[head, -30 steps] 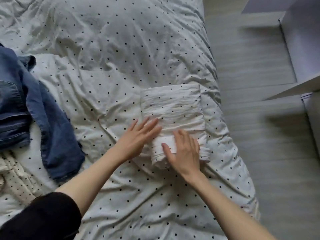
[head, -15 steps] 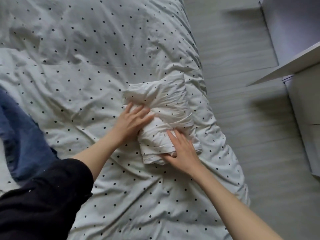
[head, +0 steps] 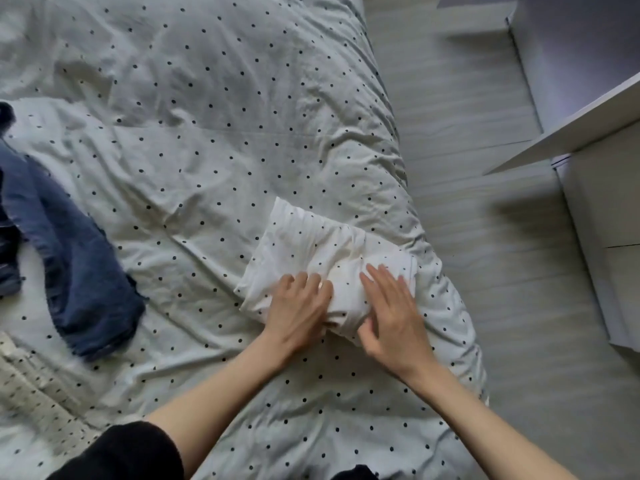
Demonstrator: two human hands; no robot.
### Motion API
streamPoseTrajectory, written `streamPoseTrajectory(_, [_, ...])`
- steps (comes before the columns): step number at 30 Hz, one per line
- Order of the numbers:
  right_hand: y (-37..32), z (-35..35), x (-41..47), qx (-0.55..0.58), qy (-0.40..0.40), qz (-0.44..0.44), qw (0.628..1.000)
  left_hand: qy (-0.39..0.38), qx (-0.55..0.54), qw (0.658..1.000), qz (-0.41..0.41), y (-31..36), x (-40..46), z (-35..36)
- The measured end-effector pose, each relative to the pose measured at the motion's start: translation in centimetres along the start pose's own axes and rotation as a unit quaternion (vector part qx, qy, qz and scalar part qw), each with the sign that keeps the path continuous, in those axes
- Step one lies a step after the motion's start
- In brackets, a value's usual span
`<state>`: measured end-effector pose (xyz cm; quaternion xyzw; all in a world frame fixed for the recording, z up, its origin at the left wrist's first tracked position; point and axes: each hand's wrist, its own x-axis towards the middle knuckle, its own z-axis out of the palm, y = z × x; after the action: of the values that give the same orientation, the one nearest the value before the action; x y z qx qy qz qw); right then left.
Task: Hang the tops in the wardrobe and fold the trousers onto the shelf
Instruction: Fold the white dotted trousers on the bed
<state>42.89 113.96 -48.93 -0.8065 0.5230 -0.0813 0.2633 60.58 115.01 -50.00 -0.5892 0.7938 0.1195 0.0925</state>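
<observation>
Bed with a white duvet [head: 214,140] printed in small dark dots fills most of the view; its right edge runs down beside a pale striped floor [head: 485,237]. White wardrobe [head: 595,216] stands on the floor at the far right, one flat panel jutting out toward the bed, well apart from it. Blue denim garment [head: 79,282] lies crumpled at the left edge of the bed. Cream patterned fabric [head: 34,393] lies at the near left corner, just below the denim. White folded trousers [head: 311,247] sit near the right edge of the bed, bundle bunched and creased at its near end. Left hand [head: 298,306] presses on the near left part of the bundle, fingertips curled into the cloth. Right hand [head: 394,313] lies flat on the near right part, fingers straight and slightly spread. Hands just beside each other, not touching. Black sleeve [head: 121,452] at the bottom edge.
</observation>
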Motion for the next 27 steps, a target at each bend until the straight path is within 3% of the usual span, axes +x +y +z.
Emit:
streamPoseTrajectory(2, [-0.4,1.7,-1.3,-0.053,-0.074,-0.005,0.996,-0.065,0.019,0.998,-0.015,-0.8,-0.5,1.8])
streamPoseTrajectory(4, [-0.3,3.9,-1.8,-0.104,-0.165,0.062,0.979,-0.088,0.04,0.995,-0.02,-2.1,-1.2,2.9])
streamPoseTrajectory(5, [-0.2,5.3,-1.8,-0.116,-0.175,0.096,0.973,-0.083,0.051,0.995,-0.019,-2.6,-1.6,3.2])
streamPoseTrajectory(12, [0.4,10.7,0.7,-0.203,-0.137,0.139,0.959,0.053,0.09,0.994,-0.039,-3.6,-1.1,6.6])
streamPoseTrajectory(16, [1.1,11.5,1.0,-0.204,-0.118,0.12,0.964,0.078,0.121,0.989,-0.034,-3.4,-0.9,7.8])
streamPoseTrajectory(18, [0.6,11.1,0.8,-0.172,-0.11,0.122,0.971,0.076,0.137,0.988,-0.02,-3.1,-1.3,7.4])
streamPoseTrajectory(22, [-1.3,8.4,-0.5,-0.156,-0.019,0.124,0.98,0.039,0.131,0.99,-0.015,-2.1,-3.1,5.3])
streamPoseTrajectory(27, [-3.0,5.7,-7.1,-0.172,-0.092,0.138,0.971,-0.044,0.033,0.998,-0.043,2.1,-8.6,4.0])
